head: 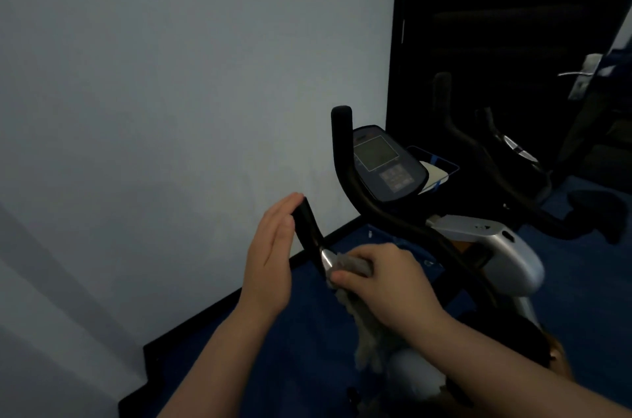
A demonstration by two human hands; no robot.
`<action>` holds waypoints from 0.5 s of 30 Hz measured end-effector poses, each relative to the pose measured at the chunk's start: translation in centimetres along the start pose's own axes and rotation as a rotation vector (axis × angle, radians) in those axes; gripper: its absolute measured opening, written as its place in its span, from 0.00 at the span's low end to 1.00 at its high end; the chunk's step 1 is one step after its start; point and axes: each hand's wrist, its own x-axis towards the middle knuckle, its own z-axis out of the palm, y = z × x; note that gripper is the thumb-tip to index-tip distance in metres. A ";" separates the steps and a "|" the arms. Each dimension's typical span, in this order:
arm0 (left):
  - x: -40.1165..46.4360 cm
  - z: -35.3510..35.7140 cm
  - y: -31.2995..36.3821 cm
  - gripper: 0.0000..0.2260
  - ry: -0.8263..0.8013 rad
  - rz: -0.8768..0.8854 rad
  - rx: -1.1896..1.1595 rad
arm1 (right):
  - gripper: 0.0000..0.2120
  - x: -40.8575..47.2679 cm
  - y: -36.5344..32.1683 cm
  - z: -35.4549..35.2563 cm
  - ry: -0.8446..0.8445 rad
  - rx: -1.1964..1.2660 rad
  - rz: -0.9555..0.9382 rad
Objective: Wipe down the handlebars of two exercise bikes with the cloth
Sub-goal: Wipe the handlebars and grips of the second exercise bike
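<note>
An exercise bike's black handlebar (376, 209) curves in front of me, with a console (386, 164) between its upright ends. My right hand (386, 281) is shut on a grey cloth (369, 332), pressing it around the near left bar just below a silver sensor patch (326, 258). The cloth's tail hangs down under my wrist. My left hand (273, 253) is flat with fingers together, resting against the left side of the near grip's black end (307, 222). A second bike's dark handlebar (478, 147) stands further right, against the dark door.
A pale wall (171, 109) fills the left side, with a black skirting board along the blue floor (290, 366). A dark door with a metal handle (581, 74) is at the right. The bike's silver frame (496, 246) sits below the bars.
</note>
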 end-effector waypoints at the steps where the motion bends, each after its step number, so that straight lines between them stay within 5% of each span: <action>1: 0.1 -0.1 0.0 0.16 0.000 -0.002 -0.006 | 0.08 0.8 -0.5 0.5 0.037 0.036 -0.021; 8: 0.3 -0.8 -0.3 0.18 -0.017 0.011 0.009 | 0.11 5.8 -3.3 2.7 0.184 0.516 -0.108; 15: -1.1 1.2 -0.2 0.19 -0.004 -0.054 -0.126 | 0.15 5.1 -2.7 1.9 0.152 0.315 -0.174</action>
